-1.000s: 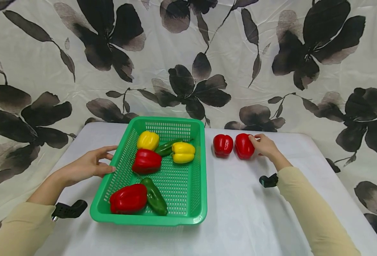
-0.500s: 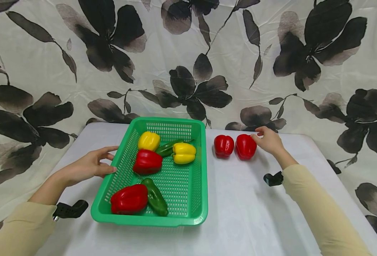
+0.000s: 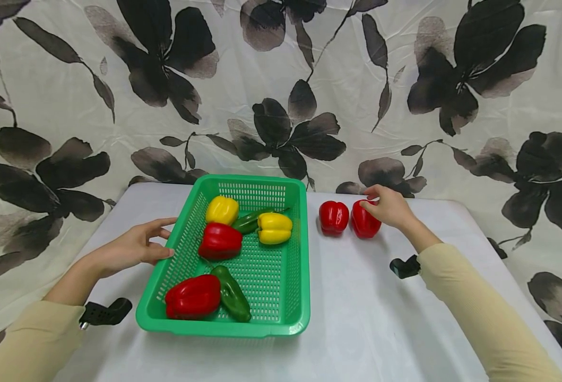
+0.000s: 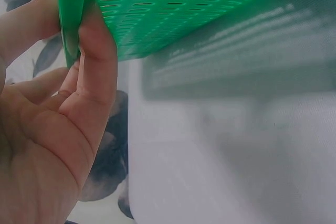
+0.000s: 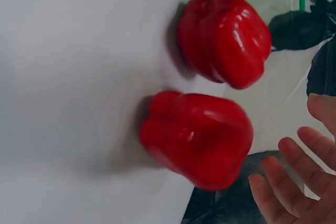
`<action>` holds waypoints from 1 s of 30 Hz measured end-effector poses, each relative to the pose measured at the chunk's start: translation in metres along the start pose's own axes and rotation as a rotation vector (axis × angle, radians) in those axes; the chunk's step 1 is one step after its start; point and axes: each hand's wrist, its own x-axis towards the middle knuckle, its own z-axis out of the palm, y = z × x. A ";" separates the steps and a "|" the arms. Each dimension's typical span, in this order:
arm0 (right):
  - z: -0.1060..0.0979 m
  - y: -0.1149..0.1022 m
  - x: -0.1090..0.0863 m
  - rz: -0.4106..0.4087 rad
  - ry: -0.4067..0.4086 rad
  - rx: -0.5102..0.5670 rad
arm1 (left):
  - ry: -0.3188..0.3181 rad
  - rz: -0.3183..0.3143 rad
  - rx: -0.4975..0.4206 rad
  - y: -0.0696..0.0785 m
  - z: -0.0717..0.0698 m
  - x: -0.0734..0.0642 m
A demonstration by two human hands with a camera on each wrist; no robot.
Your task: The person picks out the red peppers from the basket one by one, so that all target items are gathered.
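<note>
My left hand pinches the left rim of a green plastic basket, thumb and fingers on either side of it in the left wrist view. Two red bell peppers stand side by side on the table to the right of the basket. My right hand hovers at the top of the right-hand red bell pepper, hiding part of it. In the right wrist view that hand's fingers are spread and apart from the pepper. The other red bell pepper lies just left of it.
Inside the basket lie two red bell peppers, two yellow ones and two long green peppers. A white cloth covers the table. Behind its far edge hangs a floral curtain.
My right hand drew back to the right from the right-hand red bell pepper, then came back left over its top. The left hand, basket and peppers stay in place.
</note>
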 end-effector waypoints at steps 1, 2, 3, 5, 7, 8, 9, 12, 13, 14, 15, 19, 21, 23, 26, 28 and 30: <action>0.001 -0.002 0.000 -0.010 -0.002 0.003 | -0.001 0.003 0.001 0.000 0.000 0.000; 0.001 -0.004 0.001 -0.017 -0.002 0.005 | -0.002 0.007 0.001 0.000 0.000 0.000; 0.001 -0.005 0.001 -0.024 -0.003 0.008 | -0.004 0.011 -0.001 0.000 -0.001 -0.001; 0.001 -0.009 0.002 -0.037 -0.001 0.008 | -0.002 0.006 -0.002 0.000 0.000 0.000; 0.001 -0.012 0.003 -0.049 0.002 0.006 | -0.006 0.017 -0.001 0.000 -0.001 -0.001; 0.001 -0.014 0.004 -0.056 0.004 0.003 | -0.005 0.013 -0.003 0.000 -0.001 0.000; 0.000 -0.016 0.005 -0.063 0.007 0.002 | -0.005 0.013 -0.003 0.000 -0.001 0.000; -0.003 -0.024 0.007 -0.083 0.015 0.007 | 0.000 0.009 0.001 -0.001 -0.001 0.000; -0.004 -0.027 0.007 -0.092 0.018 0.009 | 0.001 0.009 0.004 -0.001 -0.001 0.000; -0.006 -0.029 0.008 -0.100 0.016 0.013 | 0.005 0.004 0.004 -0.001 -0.001 0.000; -0.007 -0.031 0.009 -0.105 0.015 0.017 | 0.004 0.009 0.007 -0.002 -0.001 0.000; -0.009 -0.042 0.010 -0.138 0.002 0.027 | 0.007 0.009 0.008 -0.002 0.000 0.000; -0.009 -0.047 0.011 -0.154 -0.004 0.031 | 0.006 0.013 0.004 -0.002 0.000 0.000; -0.008 -0.053 0.011 -0.172 -0.006 0.038 | 0.005 0.010 0.001 -0.002 0.000 0.000; -0.007 -0.062 0.012 -0.199 -0.008 0.043 | 0.002 0.023 0.008 -0.002 0.000 0.000; -0.006 -0.069 0.012 -0.220 -0.010 0.045 | 0.005 0.019 0.013 -0.003 0.000 0.000; -0.005 -0.074 0.012 -0.238 -0.014 0.042 | 0.009 0.013 0.011 -0.003 0.001 0.001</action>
